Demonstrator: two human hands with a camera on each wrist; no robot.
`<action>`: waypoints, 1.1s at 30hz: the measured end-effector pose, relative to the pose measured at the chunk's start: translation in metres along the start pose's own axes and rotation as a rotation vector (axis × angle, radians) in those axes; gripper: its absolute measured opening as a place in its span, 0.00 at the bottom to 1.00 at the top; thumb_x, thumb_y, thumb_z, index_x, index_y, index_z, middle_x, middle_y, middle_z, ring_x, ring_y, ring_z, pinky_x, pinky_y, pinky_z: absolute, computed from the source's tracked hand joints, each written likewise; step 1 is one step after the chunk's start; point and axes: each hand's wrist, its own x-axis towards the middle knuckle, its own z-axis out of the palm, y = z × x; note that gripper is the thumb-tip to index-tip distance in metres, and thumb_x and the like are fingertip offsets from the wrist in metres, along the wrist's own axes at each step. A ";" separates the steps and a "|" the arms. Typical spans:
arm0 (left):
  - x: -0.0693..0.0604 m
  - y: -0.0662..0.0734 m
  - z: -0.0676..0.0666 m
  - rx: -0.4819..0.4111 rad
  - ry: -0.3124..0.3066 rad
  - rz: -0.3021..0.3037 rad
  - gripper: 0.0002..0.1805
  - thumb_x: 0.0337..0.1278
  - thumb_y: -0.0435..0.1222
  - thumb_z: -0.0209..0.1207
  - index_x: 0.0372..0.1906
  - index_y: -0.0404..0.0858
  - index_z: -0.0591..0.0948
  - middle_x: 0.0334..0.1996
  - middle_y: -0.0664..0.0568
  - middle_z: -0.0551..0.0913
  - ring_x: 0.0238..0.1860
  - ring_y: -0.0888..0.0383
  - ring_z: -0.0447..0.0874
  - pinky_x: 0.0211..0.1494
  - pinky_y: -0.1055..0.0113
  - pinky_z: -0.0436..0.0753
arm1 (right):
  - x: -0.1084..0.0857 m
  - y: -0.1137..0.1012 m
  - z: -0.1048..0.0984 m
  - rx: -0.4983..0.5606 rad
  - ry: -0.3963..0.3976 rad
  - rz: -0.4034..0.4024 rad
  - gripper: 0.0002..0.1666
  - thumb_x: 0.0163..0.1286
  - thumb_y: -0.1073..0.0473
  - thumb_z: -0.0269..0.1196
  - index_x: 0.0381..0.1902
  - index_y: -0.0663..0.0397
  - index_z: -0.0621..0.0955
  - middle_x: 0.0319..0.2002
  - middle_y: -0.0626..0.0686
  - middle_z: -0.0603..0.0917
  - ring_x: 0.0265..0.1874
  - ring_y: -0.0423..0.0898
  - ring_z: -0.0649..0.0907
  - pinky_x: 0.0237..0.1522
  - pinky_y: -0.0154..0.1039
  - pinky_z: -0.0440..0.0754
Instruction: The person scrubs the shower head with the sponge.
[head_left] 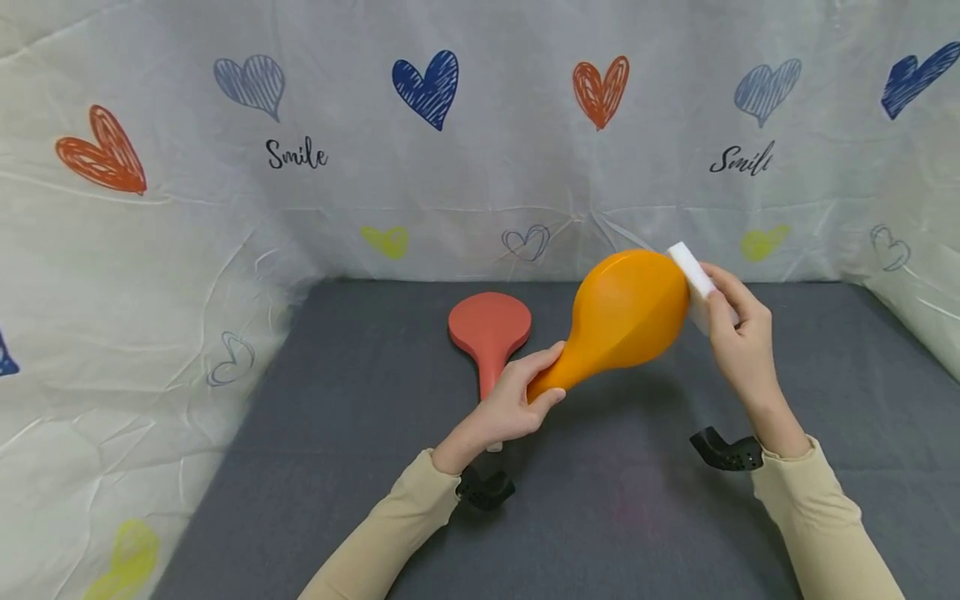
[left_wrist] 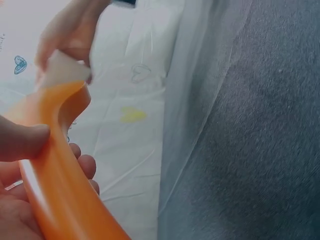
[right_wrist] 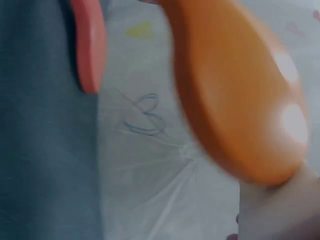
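Now, over on the left, a red paddle (head_left: 490, 323) lies on the grey-covered table (head_left: 337, 400), round head at the far end, and the left hand (head_left: 517, 404) sits right across the line of its handle. Behind it all hangs a pale backdrop (head_left: 495, 167) printed with hearts, and each wrist carries a black band (head_left: 726, 450).

So what's masked? Most of that red handle, for one (just a pale tip (head_left: 494, 447) peeks out on the near side of the hand). The right hand covers part of the white block (head_left: 692, 275), whose outline blurs in the left wrist view; the right wrist view cuts off the orange paddle (head_left: 630, 312) at the top.

And there's that orange paddle, up above the table right of the red one, left hand wrapped around its handle! Its long axis slants, handle to the near left, broad head to the far right, where the right hand pinches the block against the head's right edge.
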 end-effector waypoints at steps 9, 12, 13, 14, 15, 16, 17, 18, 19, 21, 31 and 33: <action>0.000 0.004 -0.001 0.223 0.023 0.015 0.31 0.57 0.24 0.56 0.66 0.31 0.63 0.52 0.44 0.74 0.42 0.55 0.72 0.45 0.65 0.76 | 0.000 -0.004 0.003 -0.018 0.023 -0.086 0.19 0.72 0.63 0.47 0.56 0.55 0.78 0.52 0.55 0.78 0.35 0.39 0.74 0.36 0.28 0.70; -0.001 0.006 0.002 0.377 0.036 0.036 0.30 0.56 0.25 0.56 0.65 0.32 0.65 0.52 0.45 0.75 0.42 0.54 0.74 0.42 0.64 0.77 | -0.001 -0.020 0.009 -0.045 0.042 -0.312 0.18 0.67 0.70 0.50 0.51 0.62 0.80 0.50 0.59 0.79 0.40 0.45 0.77 0.43 0.29 0.69; -0.001 0.007 0.003 0.424 0.044 0.047 0.29 0.55 0.25 0.57 0.65 0.32 0.66 0.51 0.45 0.75 0.42 0.54 0.75 0.42 0.63 0.77 | -0.001 -0.024 0.012 -0.065 0.039 -0.393 0.18 0.65 0.71 0.50 0.49 0.64 0.81 0.49 0.61 0.79 0.42 0.49 0.77 0.44 0.32 0.67; -0.001 0.007 0.004 0.470 0.053 0.057 0.29 0.54 0.25 0.57 0.64 0.32 0.67 0.50 0.45 0.76 0.42 0.53 0.75 0.43 0.62 0.77 | -0.002 -0.027 0.015 -0.087 0.038 -0.470 0.18 0.63 0.71 0.50 0.47 0.65 0.81 0.50 0.63 0.79 0.47 0.54 0.76 0.47 0.35 0.64; -0.001 0.006 0.005 0.507 0.062 0.067 0.29 0.54 0.25 0.57 0.63 0.33 0.68 0.50 0.45 0.76 0.42 0.52 0.76 0.44 0.61 0.77 | -0.003 -0.029 0.017 -0.111 0.037 -0.526 0.18 0.62 0.70 0.50 0.45 0.65 0.82 0.50 0.63 0.79 0.51 0.58 0.74 0.47 0.38 0.63; 0.000 0.006 0.007 0.533 0.072 0.074 0.29 0.53 0.25 0.57 0.63 0.33 0.68 0.49 0.45 0.76 0.43 0.52 0.76 0.45 0.60 0.77 | -0.003 -0.030 0.019 -0.126 0.040 -0.567 0.18 0.61 0.68 0.51 0.44 0.64 0.83 0.50 0.63 0.79 0.51 0.60 0.74 0.44 0.41 0.62; 0.000 0.006 0.008 0.559 0.081 0.079 0.28 0.53 0.25 0.58 0.62 0.33 0.69 0.48 0.45 0.76 0.43 0.52 0.76 0.45 0.60 0.77 | -0.003 -0.029 0.020 -0.140 0.042 -0.595 0.18 0.60 0.66 0.51 0.43 0.63 0.83 0.50 0.62 0.80 0.51 0.62 0.73 0.40 0.42 0.60; 0.000 0.006 0.008 0.579 0.090 0.080 0.28 0.53 0.25 0.58 0.62 0.33 0.69 0.48 0.45 0.76 0.43 0.52 0.75 0.46 0.60 0.77 | -0.003 -0.027 0.021 -0.150 0.045 -0.605 0.19 0.60 0.64 0.51 0.44 0.62 0.83 0.50 0.62 0.80 0.50 0.62 0.73 0.37 0.43 0.58; 0.001 0.007 0.009 0.598 0.099 0.079 0.28 0.52 0.26 0.58 0.62 0.34 0.69 0.48 0.45 0.76 0.44 0.52 0.75 0.46 0.60 0.77 | -0.002 -0.024 0.021 -0.149 0.050 -0.597 0.19 0.60 0.63 0.51 0.44 0.61 0.83 0.50 0.61 0.80 0.50 0.62 0.74 0.35 0.42 0.57; 0.001 0.007 0.010 0.627 0.115 0.078 0.28 0.52 0.26 0.59 0.61 0.34 0.69 0.48 0.45 0.76 0.45 0.52 0.75 0.46 0.60 0.77 | 0.001 -0.016 0.018 -0.138 0.070 -0.541 0.18 0.61 0.65 0.52 0.45 0.61 0.83 0.49 0.60 0.80 0.49 0.60 0.75 0.39 0.42 0.61; 0.003 0.009 0.009 0.751 0.147 0.059 0.29 0.51 0.27 0.60 0.61 0.33 0.69 0.47 0.45 0.76 0.44 0.52 0.74 0.44 0.61 0.76 | 0.004 0.003 0.007 -0.179 0.043 -0.272 0.20 0.68 0.66 0.50 0.55 0.58 0.79 0.49 0.60 0.79 0.35 0.49 0.75 0.34 0.32 0.67; 0.004 0.010 0.009 0.794 0.149 0.061 0.29 0.51 0.27 0.60 0.61 0.33 0.69 0.47 0.45 0.77 0.44 0.52 0.74 0.42 0.62 0.75 | 0.001 -0.004 0.011 -0.193 0.062 -0.351 0.20 0.66 0.66 0.50 0.54 0.58 0.79 0.51 0.60 0.78 0.42 0.55 0.76 0.39 0.40 0.68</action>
